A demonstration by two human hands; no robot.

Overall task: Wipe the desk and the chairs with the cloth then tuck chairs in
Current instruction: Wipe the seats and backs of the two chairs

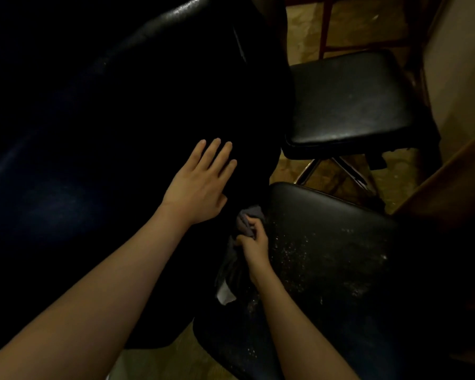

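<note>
A large black padded chair (pixel 107 105) fills the left and centre of the head view. My left hand (pixel 200 179) lies flat on it, fingers apart and holding nothing. My right hand (pixel 251 242) is shut on a bunched grey cloth (pixel 247 219), pressed at the left edge of a near black chair seat (pixel 327 256). That seat is speckled with pale dust. The cloth sits in the gap between the big chair and this seat; part of it hangs down out of the light.
A second black padded stool (pixel 348 102) on a chrome base (pixel 337 168) stands behind at the right. Brown wooden furniture (pixel 455 176) lines the right side. Red-brown legs (pixel 327 26) stand at the top on a tan floor (pixel 307 31).
</note>
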